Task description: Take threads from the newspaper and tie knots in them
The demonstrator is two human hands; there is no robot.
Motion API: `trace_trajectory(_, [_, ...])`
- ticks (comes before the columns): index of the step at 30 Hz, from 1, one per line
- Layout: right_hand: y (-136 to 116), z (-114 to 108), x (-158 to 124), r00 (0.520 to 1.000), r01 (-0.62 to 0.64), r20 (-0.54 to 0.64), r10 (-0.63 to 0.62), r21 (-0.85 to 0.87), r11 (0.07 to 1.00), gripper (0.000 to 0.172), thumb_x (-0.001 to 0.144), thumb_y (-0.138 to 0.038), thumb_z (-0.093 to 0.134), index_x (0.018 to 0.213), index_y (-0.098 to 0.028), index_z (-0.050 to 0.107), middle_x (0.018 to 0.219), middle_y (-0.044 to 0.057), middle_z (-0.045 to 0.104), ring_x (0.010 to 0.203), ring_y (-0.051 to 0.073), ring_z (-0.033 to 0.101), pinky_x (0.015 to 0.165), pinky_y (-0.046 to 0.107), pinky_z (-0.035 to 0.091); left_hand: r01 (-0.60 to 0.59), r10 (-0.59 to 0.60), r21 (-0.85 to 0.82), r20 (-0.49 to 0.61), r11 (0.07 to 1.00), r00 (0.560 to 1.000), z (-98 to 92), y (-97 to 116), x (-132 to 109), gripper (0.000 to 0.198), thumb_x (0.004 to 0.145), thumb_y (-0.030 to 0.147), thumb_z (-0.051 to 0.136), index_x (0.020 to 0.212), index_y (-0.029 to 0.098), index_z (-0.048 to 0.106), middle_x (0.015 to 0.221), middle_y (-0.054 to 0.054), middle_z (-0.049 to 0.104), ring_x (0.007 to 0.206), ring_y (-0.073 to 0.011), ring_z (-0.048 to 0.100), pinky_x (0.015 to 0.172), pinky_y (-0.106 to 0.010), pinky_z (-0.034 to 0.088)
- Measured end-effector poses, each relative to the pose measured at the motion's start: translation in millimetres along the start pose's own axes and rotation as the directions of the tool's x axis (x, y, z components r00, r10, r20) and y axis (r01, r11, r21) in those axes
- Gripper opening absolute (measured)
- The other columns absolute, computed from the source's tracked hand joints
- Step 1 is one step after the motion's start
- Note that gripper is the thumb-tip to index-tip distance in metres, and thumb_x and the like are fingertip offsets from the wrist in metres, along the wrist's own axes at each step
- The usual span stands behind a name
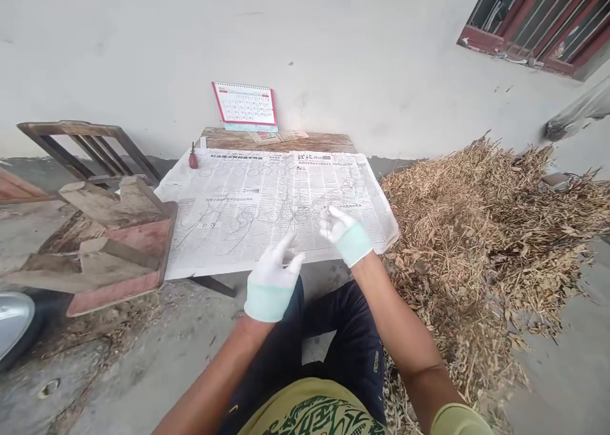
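My left hand, in a white glove with a pale green cuff, is over the front edge of the newspaper with its thumb and forefinger apart. My right hand, gloved alike, is over the paper to the right. Its fingers are curled in, and whatever they hold is too small to make out. Thin dark wire-like strands lie in loops and curves across the newsprint. More tangled strands lie just beyond my hands. A small red-handled tool stands at the paper's far left corner.
The newspaper covers most of a wooden table against a white wall. At its back stands a desk calendar. A wooden chair and an overturned stool are on the left. Dry stalks are heaped on the right.
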State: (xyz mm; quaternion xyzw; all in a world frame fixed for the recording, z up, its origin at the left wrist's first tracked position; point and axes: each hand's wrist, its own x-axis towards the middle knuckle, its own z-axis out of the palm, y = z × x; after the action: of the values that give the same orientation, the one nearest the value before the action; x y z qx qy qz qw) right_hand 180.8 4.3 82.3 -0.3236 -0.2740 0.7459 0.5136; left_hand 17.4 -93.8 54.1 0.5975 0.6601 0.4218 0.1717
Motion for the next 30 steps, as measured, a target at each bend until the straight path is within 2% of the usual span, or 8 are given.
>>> trace_trajectory(2, [17, 6, -16, 0.999, -0.041, 0.028, 0.040, 0.042, 0.998, 0.017, 0.079, -0.030, 0.078, 0.081, -0.019, 0.064, 0.082, 0.002, 0.070, 0.070, 0.014, 0.064, 0.062, 0.027, 0.051, -0.146, 0.145, 0.117, 0.012, 0.982, 0.989, -7.3, 10, 8, 0.045, 0.090, 0.035, 0.064, 0.134, 0.026, 0.065, 0.117, -0.007, 0.073, 0.096, -0.0228, 0.070, 0.084, -0.031, 0.054])
trace_trajectory(5, [41, 16, -36, 0.999, -0.037, 0.013, 0.036, 0.047, 0.998, 0.014, 0.079, -0.031, 0.076, 0.082, -0.019, 0.069, 0.087, 0.005, 0.072, 0.086, 0.019, 0.068, 0.072, 0.031, 0.057, -0.369, 0.332, 0.203, 0.196, 0.907, 0.923, -10.8, 14, 15, 0.036, 0.094, 0.034, 0.059, 0.127, 0.023, 0.070, 0.112, -0.009, 0.074, 0.097, -0.0251, 0.070, 0.085, -0.032, 0.053])
trace_trajectory(8, [64, 24, -48, 1.000, -0.013, -0.019, 0.014, 0.043, 0.999, 0.011, 0.079, -0.031, 0.074, 0.081, -0.021, 0.072, 0.088, 0.005, 0.073, 0.097, 0.022, 0.068, 0.081, 0.034, 0.059, -0.442, 0.369, 0.210, 0.311, 0.872, 0.876, -10.5, 7, 13, 0.035, 0.100, 0.033, 0.047, 0.115, 0.021, 0.076, 0.096, -0.009, 0.076, 0.084, -0.0237, 0.071, 0.083, -0.034, 0.052])
trace_trajectory(12, [81, 23, -57, 0.999, -0.016, -0.031, 0.016, 0.004, 1.000, 0.016, 0.076, -0.036, 0.075, 0.077, -0.021, 0.071, 0.083, 0.004, 0.072, 0.092, 0.024, 0.070, 0.083, 0.038, 0.058, -0.294, 0.273, 0.114, 0.169, 0.949, 0.947, -12.7, -5, -1, 0.034, 0.097, 0.038, 0.050, 0.106, 0.023, 0.079, 0.101, -0.007, 0.079, 0.090, -0.0230, 0.071, 0.089, -0.034, 0.052])
trace_trajectory(15, [78, 13, -65, 0.995, -0.014, -0.097, -0.018, -0.316, 0.949, 0.017, 0.080, -0.036, 0.072, 0.083, -0.019, 0.073, 0.086, 0.005, 0.074, 0.087, 0.024, 0.071, 0.085, 0.040, 0.057, -0.027, 0.033, -0.073, 0.077, 0.997, 0.996, -17.2, -10, -8, 0.030, 0.092, 0.045, 0.057, 0.091, 0.024, 0.079, 0.095, -0.004, 0.079, 0.091, -0.0212, 0.070, 0.087, -0.031, 0.053])
trace_trajectory(20, [64, -5, -78, 0.976, 0.054, -0.109, -0.187, -0.716, 0.696, 0.021, 0.083, -0.031, 0.071, 0.103, -0.026, 0.076, 0.107, 0.003, 0.077, 0.102, 0.022, 0.070, 0.099, 0.039, 0.051, 0.303, -0.207, -0.329, 0.295, 0.894, 0.933, -22.6, -18, 4, 0.039, 0.082, 0.055, 0.065, 0.070, 0.019, 0.069, 0.069, -0.003, 0.073, 0.065, -0.0168, 0.066, 0.068, -0.029, 0.054])
trace_trajectory(25, [67, -6, -84, 0.986, 0.095, -0.018, -0.165, -0.757, 0.647, 0.017, 0.090, -0.033, 0.063, 0.087, -0.026, 0.078, 0.083, 0.001, 0.077, 0.080, 0.020, 0.072, 0.084, 0.035, 0.054, 0.382, -0.213, -0.379, 0.418, 0.843, 0.883, -20.2, -28, 9, 0.051, 0.076, 0.067, 0.068, 0.071, 0.017, 0.068, 0.067, -0.004, 0.072, 0.057, -0.0153, 0.063, 0.060, -0.028, 0.051])
trace_trajectory(30, [78, 0, -85, 0.986, 0.054, -0.062, -0.152, -0.753, 0.656, 0.022, 0.090, -0.033, 0.060, 0.079, -0.024, 0.076, 0.072, 0.001, 0.073, 0.069, 0.017, 0.070, 0.072, 0.030, 0.055, 0.370, -0.198, -0.416, 0.401, 0.830, 0.894, -17.5, -33, 5, 0.045, 0.082, 0.061, 0.065, 0.075, 0.017, 0.070, 0.063, -0.002, 0.069, 0.057, -0.0138, 0.060, 0.063, -0.027, 0.049])
